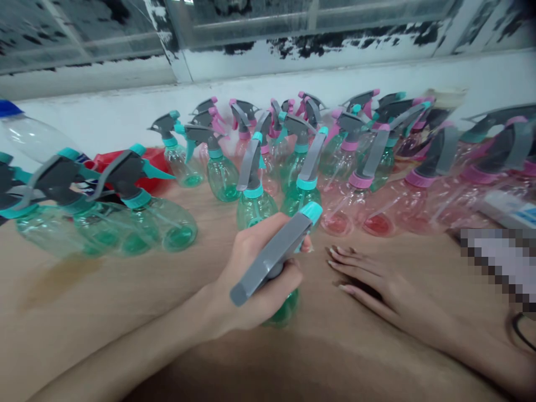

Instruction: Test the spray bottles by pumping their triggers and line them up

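My left hand [262,268] is wrapped round the neck of a green spray bottle [287,310] near the front of the table. Its grey spray head with a turquoise nozzle rises above my fingers, and my hand hides much of the bottle. To the right, my right hand [377,279] rests on the tabletop, fingers stretched out and holding nothing. Just beyond my left hand stand two more green spray bottles [256,206], upright with turquoise collars. Pink spray bottles [338,215] stand past my right hand's fingertips.
Several green spray bottles [178,231] line the left side of the wooden table [167,290]. Behind them are a red item [157,173] and a large clear bottle with a blue cap [33,134]. A pixelated flat object [502,262] lies at right. A white wall and window close the back.
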A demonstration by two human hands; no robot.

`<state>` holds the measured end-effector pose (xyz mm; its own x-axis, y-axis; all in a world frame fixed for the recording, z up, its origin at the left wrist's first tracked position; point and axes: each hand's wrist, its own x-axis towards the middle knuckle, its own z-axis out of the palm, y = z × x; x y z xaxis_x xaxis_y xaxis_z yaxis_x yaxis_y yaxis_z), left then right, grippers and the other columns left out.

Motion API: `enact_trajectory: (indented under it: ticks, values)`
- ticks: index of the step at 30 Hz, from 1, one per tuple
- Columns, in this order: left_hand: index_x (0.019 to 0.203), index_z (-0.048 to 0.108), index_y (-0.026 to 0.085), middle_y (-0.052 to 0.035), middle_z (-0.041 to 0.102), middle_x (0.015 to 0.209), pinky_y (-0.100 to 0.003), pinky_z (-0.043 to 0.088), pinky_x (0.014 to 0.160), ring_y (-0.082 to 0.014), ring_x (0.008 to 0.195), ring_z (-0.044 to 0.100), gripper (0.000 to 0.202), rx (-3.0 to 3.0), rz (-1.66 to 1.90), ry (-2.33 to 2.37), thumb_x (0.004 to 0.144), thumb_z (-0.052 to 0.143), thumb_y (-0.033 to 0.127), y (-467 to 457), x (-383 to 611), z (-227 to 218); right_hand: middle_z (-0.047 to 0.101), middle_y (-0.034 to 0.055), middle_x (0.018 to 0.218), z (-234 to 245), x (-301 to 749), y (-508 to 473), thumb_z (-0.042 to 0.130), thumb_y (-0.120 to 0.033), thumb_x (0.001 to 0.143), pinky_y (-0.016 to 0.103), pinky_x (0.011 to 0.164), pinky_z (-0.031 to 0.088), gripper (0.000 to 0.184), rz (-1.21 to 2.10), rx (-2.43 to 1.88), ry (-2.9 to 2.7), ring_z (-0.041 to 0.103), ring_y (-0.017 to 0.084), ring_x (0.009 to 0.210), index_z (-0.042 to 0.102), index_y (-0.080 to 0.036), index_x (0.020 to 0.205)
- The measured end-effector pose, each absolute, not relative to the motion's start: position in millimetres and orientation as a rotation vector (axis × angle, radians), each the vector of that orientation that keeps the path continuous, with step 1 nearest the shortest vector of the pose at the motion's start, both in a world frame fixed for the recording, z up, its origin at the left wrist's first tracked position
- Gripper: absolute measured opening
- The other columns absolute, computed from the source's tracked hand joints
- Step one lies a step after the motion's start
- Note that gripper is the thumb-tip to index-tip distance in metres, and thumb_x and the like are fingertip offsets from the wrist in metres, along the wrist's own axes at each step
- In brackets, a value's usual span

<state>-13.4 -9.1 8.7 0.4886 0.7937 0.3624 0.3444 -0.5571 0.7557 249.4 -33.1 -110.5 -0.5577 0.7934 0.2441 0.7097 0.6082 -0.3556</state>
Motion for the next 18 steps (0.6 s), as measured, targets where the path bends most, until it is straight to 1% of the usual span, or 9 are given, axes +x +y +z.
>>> enact_trajectory:
  ticks: [2, 4, 7, 9, 13, 15, 18]
  values:
    - [0.083, 0.056, 0.018, 0.0032, 0.052, 0.066, -0.025, 0.043, 0.055, -0.012, 0.055, 0.048, 0.018, 2.11, 0.959, 0.926, 0.068, 0.047, 0.011, -9, -13, 8, 0.05, 0.006, 0.145, -111, 250, -33, 0.045, -0.032, 0.098, 0.048, 0.11, 0.04, 0.042, 0.308, -1.2, -2.464, 0.046, 0.022, 0.134, 0.05, -0.02, 0.138]
    - [0.084, 0.057, 0.018, 0.0031, 0.053, 0.066, -0.026, 0.044, 0.056, -0.0123, 0.055, 0.049, 0.02, 2.11, 0.974, 0.916, 0.068, 0.048, 0.011, -10, -13, 8, 0.051, 0.0062, 0.144, -111, 250, -33, 0.045, -0.032, 0.098, 0.048, 0.11, 0.04, 0.041, 0.308, -1.195, -2.461, 0.046, 0.022, 0.134, 0.051, -0.02, 0.137]
    - [0.093, 0.061, 0.021, 0.0052, 0.052, 0.064, -0.026, 0.048, 0.062, -0.0134, 0.056, 0.051, 0.032, 2.092, 1.01, 0.91, 0.066, 0.049, 0.009, -10, -14, 6, 0.052, 0.0068, 0.143, -109, 249, -33, 0.045, -0.032, 0.098, 0.047, 0.11, 0.041, 0.041, 0.302, -1.188, -2.456, 0.046, 0.022, 0.133, 0.051, -0.019, 0.137]
    - [0.099, 0.062, 0.023, 0.0054, 0.054, 0.064, -0.026, 0.049, 0.061, -0.0137, 0.056, 0.052, 0.038, 2.075, 1.028, 0.917, 0.066, 0.05, 0.01, -10, -13, 4, 0.052, 0.0069, 0.144, -108, 249, -33, 0.046, -0.032, 0.098, 0.047, 0.11, 0.042, 0.042, 0.301, -1.185, -2.453, 0.047, 0.022, 0.133, 0.051, -0.019, 0.137]
    - [0.106, 0.065, 0.023, 0.0033, 0.061, 0.071, -0.026, 0.049, 0.056, -0.014, 0.056, 0.057, 0.039, 2.083, 1.025, 0.969, 0.07, 0.052, 0.012, -12, -13, -1, 0.052, 0.0057, 0.144, -108, 249, -33, 0.048, -0.032, 0.097, 0.047, 0.11, 0.041, 0.042, 0.328, -1.197, -2.438, 0.046, 0.023, 0.133, 0.051, -0.021, 0.137]
    - [0.108, 0.064, 0.024, 0.0033, 0.063, 0.071, -0.025, 0.049, 0.054, -0.0141, 0.057, 0.059, 0.04, 2.087, 1.014, 0.999, 0.072, 0.052, 0.013, -12, -13, -2, 0.051, 0.0055, 0.144, -109, 249, -33, 0.048, -0.032, 0.097, 0.048, 0.111, 0.04, 0.042, 0.341, -1.203, -2.44, 0.046, 0.023, 0.134, 0.051, -0.022, 0.138]
    - [0.11, 0.064, 0.025, 0.0035, 0.065, 0.069, -0.025, 0.051, 0.057, -0.015, 0.06, 0.061, 0.04, 2.1, 0.995, 1.031, 0.073, 0.051, 0.015, -13, -13, -2, 0.051, 0.0056, 0.144, -110, 250, -33, 0.047, -0.032, 0.097, 0.048, 0.111, 0.04, 0.042, 0.342, -1.209, -2.443, 0.045, 0.023, 0.134, 0.051, -0.021, 0.138]
